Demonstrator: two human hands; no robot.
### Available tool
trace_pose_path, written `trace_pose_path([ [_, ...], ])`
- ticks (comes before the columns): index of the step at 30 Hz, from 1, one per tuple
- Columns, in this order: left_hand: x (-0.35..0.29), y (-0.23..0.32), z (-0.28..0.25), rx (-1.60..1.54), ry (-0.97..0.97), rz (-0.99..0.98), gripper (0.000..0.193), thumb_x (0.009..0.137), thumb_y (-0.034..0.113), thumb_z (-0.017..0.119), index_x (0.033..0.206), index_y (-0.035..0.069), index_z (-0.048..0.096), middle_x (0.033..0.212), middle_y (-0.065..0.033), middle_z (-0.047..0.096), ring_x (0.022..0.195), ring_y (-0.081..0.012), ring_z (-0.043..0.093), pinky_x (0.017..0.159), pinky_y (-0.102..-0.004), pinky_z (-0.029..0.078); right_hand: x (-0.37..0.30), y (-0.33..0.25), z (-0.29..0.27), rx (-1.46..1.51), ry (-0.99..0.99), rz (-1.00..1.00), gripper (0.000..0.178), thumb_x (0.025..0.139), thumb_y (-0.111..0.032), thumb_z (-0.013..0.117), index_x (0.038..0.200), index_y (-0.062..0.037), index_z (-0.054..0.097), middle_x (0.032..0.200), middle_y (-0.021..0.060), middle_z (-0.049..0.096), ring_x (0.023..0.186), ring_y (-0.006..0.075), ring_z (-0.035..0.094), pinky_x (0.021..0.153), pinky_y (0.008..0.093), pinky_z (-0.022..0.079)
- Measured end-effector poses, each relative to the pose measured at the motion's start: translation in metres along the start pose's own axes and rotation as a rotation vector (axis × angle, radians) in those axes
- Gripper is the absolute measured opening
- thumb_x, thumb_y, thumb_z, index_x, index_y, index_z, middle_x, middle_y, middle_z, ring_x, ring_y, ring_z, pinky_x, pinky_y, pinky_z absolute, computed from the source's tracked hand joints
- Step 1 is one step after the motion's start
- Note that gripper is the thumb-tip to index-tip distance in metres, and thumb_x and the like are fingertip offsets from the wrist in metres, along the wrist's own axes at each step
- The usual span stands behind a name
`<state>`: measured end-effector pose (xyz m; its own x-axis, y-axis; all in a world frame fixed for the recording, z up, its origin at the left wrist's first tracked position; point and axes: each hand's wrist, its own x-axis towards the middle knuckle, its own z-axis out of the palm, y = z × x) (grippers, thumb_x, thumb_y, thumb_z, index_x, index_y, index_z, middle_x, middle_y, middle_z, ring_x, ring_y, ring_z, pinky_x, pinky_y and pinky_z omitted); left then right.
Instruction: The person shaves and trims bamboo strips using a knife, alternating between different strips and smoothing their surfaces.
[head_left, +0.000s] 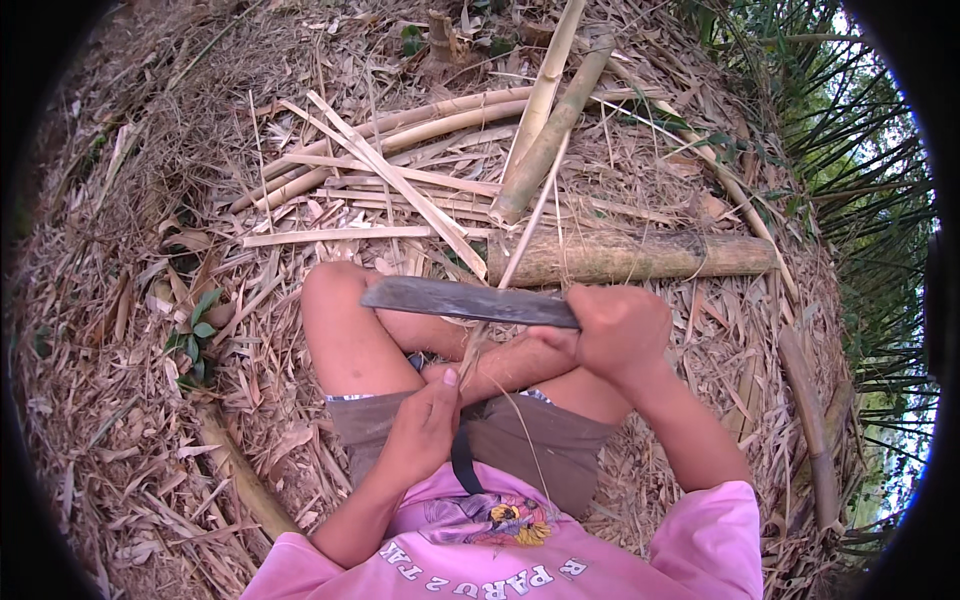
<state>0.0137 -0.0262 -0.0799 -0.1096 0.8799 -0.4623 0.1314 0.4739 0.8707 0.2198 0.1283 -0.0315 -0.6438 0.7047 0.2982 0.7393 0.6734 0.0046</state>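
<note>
My right hand (622,330) is closed round the grip of a machete (465,301), whose broad dark blade points left across my lap. The grip itself is hidden in my fist. A thin bamboo strip (525,238) runs from near my lap, under the blade, toward the bamboo poles ahead. My left hand (428,425) is closed on the strip's near end, with the thumb along it. Frayed fibres and a loose thin shaving hang near that end. The blade crosses over the strip; whether it touches cannot be told.
A thick bamboo log (640,256) lies crosswise just ahead of my crossed legs. An upright-leaning bamboo pole (555,130) rests by its left end. Split bamboo slats (395,185) are scattered ahead to the left. A leafy sprig (200,330) grows at left. Dry leaves and shavings cover the ground.
</note>
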Motion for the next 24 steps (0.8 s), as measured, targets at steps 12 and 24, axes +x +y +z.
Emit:
trace_pose_path([
  [12, -0.014, 0.013, -0.007, 0.098, 0.003, 0.092, 0.041, 0.106, 0.036, 0.042, 0.101, -0.001, 0.059, 0.065, -0.0123, 0.056, 0.061, -0.0184, 0.054, 0.059, -0.0361, 0.046, -0.001, -0.023, 0.025, 0.345, 0.062, -0.09, 0.055, 0.084, -0.061, 0.062, 0.066, -0.0099, 0.053, 0.057, 0.0095, 0.058, 0.052, 0.0281, 0.062, 0.048, 0.0417, 0.046],
  [24, -0.042, -0.003, -0.015, -0.075, -0.207, -0.049, 0.051, 0.107, 0.044, 0.034, 0.078, 0.006, 0.052, 0.058, 0.001, 0.045, 0.049, -0.008, 0.043, 0.044, -0.0241, 0.033, 0.022, 0.073, 0.021, 0.142, -0.134, 0.494, 0.065, 0.098, -0.059, 0.043, 0.071, -0.0033, 0.061, 0.064, 0.0214, 0.062, 0.063, 0.0441, 0.061, 0.06, 0.0518, 0.047],
])
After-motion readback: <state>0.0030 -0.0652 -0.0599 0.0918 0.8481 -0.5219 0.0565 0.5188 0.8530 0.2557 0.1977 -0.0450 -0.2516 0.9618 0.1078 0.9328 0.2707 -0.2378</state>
